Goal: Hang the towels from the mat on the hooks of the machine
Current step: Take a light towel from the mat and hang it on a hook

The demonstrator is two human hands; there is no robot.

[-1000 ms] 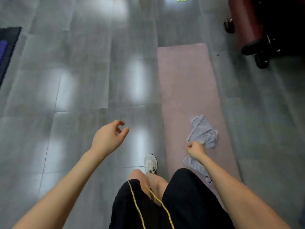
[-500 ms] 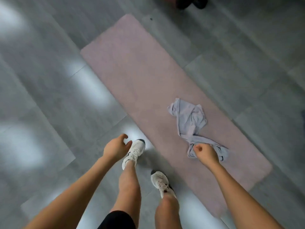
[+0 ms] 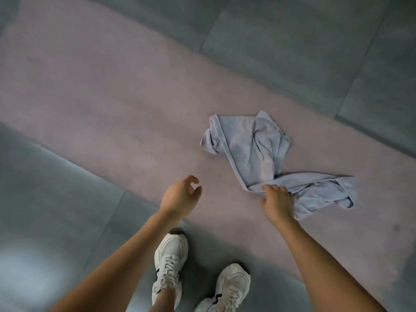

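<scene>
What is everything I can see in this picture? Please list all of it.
towel: one crumpled heap (one cloth or two, cannot tell), pale blue, lying on the mat to the right of centre
mat: one, dusty pink, stretched slantwise across the floor
floor: grey tiles, on both sides of the mat
shoes: two, white with dark marks, on the floor by the mat's near edge
forearms: two, bare, reaching in from the bottom
left hand: one, fingers loosely curled, holds nothing, above the mat's near edge
right hand: one, grips the twisted near part of the towel
</scene>
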